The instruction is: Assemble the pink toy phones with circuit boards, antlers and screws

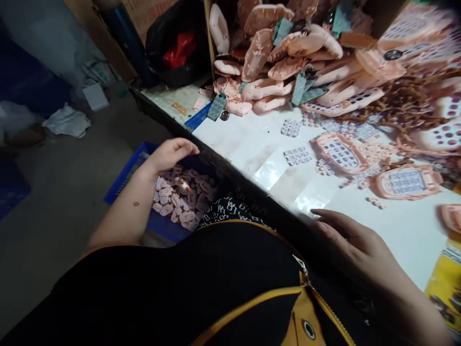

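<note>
A flat white bench (241,142) is filling two o'clock, a blue plastic bin (126,174) sitting at eight. The left hand (173,153) and right hand (355,236) are hovering apart, seemingly empty. In the bin, pale-pink oval plastic pieces (187,216) are lying, likely light, stiff, best pinched by rims.

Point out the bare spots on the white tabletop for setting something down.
On the white tabletop, one patch lies between the blue strip and the button pads; another, between the right hand and yellow packet. The back is crowded with heaped pink casings.
</note>
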The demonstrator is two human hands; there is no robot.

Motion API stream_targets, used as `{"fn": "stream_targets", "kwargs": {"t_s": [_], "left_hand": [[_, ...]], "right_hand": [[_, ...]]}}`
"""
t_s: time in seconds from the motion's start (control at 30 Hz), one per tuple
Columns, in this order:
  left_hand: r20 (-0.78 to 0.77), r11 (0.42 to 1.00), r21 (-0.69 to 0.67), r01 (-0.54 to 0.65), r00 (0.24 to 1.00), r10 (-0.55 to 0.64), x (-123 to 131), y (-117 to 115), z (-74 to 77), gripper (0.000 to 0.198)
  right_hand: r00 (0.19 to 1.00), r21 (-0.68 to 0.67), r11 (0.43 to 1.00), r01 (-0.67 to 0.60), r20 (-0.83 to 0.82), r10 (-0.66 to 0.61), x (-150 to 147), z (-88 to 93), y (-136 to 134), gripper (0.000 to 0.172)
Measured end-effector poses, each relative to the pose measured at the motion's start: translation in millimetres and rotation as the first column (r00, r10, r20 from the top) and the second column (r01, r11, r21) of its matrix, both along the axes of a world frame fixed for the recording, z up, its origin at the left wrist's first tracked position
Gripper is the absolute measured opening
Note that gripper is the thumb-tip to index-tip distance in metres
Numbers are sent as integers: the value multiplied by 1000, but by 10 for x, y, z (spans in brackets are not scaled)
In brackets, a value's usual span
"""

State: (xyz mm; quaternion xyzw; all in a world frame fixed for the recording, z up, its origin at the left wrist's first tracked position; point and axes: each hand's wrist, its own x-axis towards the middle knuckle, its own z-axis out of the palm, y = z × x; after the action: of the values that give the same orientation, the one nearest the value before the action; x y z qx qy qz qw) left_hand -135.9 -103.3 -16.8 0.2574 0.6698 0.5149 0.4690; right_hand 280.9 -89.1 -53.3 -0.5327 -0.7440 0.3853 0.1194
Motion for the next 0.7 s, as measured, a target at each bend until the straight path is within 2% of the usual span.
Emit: {"fn": "stream_targets", "kwargs": {"t_s": [0.07, 0.17, 0.27, 0.37, 0.4, 0.47, 0.57, 0.63, 0.7], "left_hand": [[-160, 994, 77, 73, 985, -60, -61, 87, 103, 16], [-216, 982, 158, 107, 974, -71, 147, 374, 120, 23], [-291, 942, 246, 227, 945, -151, 465, 819, 49, 21], [-453, 870, 306, 387, 863, -225, 692, 1394, -14, 15], [-523, 854, 301, 424, 822, -224, 737, 1602, -25, 15], [-665, 846, 230, 482, 712, -225, 783, 2009, -34, 29], [-777, 898, 57, 435, 585, -234, 765, 2500, -31, 53], [-775, 913, -29, 407, 568, -278, 718, 2697, -30, 60], [-705, 907, -13, 422, 639, -307, 669, 2789, -36, 59]], "right_hand": [[1000, -22, 1000, 4, 10, -4, 17, -64, 54, 51], [999, -27, 1000, -1, -34, 0, -7, -136, 113, 46], [981, 18, 992, 124, -155, -120, -41, -238, 116, 38], [926, 32, 959, 282, -269, -264, -76, -343, 95, 35], [918, 39, 953, 302, -282, -279, -92, -358, 93, 34], [921, 76, 951, 299, -285, -267, -132, -342, 100, 31], [927, 149, 947, 285, -294, -233, -188, -251, 126, 30], [926, 169, 944, 284, -305, -224, -200, -215, 136, 31], [923, 146, 948, 282, -313, -226, -185, -235, 132, 31]]}}
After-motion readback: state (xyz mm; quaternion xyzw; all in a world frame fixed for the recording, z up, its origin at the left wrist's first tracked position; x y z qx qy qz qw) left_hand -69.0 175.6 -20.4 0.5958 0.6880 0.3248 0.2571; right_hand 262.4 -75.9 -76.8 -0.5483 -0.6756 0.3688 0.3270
